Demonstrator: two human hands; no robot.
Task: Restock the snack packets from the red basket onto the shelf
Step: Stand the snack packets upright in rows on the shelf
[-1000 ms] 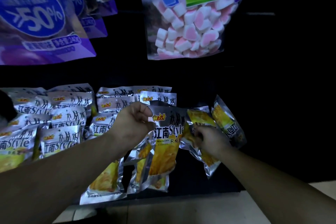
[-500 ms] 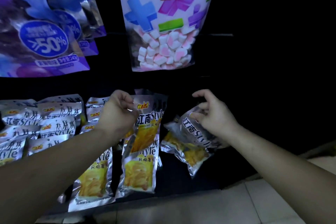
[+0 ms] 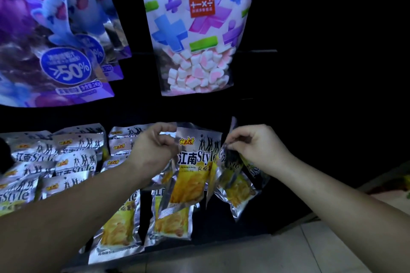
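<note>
Directly below the marshmallow bag (image 3: 197,29), the left hand (image 3: 155,148) pinches the top left corner of one silver-and-yellow snack packet (image 3: 195,170) between thumb and curled fingers, the packet hanging upright with its front facing the camera. Below that bag and slightly to its right, the right hand (image 3: 255,146) pinches the top edge of a second packet (image 3: 235,184), which hangs tilted and overlaps the first packet's right edge. Stocked packets (image 3: 66,157) lie in overlapping rows below and left of the bag, and purple bags (image 3: 55,51) hang to its left.
</note>
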